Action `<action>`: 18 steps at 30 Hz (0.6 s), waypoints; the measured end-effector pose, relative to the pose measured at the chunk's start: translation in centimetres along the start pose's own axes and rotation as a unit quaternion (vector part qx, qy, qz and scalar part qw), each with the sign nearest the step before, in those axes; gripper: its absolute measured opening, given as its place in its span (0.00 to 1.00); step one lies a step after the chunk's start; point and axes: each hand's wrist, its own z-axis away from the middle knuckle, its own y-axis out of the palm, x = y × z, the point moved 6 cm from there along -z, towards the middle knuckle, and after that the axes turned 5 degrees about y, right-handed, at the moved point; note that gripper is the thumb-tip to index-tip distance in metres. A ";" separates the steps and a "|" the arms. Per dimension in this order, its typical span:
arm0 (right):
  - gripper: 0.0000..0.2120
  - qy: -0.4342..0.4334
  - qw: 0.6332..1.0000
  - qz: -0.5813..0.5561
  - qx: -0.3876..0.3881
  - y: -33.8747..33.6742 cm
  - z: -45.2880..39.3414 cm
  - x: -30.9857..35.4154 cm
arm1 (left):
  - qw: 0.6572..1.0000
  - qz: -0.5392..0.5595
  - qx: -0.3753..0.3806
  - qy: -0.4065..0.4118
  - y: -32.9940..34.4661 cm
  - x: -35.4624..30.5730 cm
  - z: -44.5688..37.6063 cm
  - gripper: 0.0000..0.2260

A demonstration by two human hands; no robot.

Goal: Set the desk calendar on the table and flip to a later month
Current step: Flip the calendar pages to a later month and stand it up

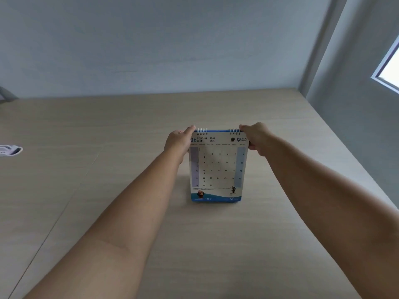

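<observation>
A white desk calendar (pixel 218 169) with a blue base and wire rings along its top stands upright on the light wooden table (pixel 129 223), near the middle. Its front page reads 06 June 2026. My left hand (pixel 180 142) grips the calendar's top left corner. My right hand (pixel 257 139) grips the top right corner. Both hands have fingers behind the page edge and thumbs toward the front. The calendar's bottom edge rests on the table.
A white object (pixel 9 150) lies at the table's far left edge. A grey wall rises behind the table, and a window frame (pixel 386 67) shows at the right. The table's right edge runs diagonally past my right forearm.
</observation>
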 end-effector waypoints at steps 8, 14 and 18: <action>0.15 -0.081 0.992 -0.081 -0.054 -0.9 -3.6 4.6 | 0.999 0.017 -0.010 0.034 0.1 -3.2 -3.5 0.20; 0.15 -0.061 0.994 -0.075 -0.058 0.1 -5.8 1.8 | 0.998 -0.037 0.051 0.015 2.0 -1.6 -5.1 0.19; 0.26 -0.029 0.995 -0.093 -0.036 0.3 -6.5 0.9 | 0.996 -0.026 0.087 0.001 2.6 -1.9 -5.3 0.21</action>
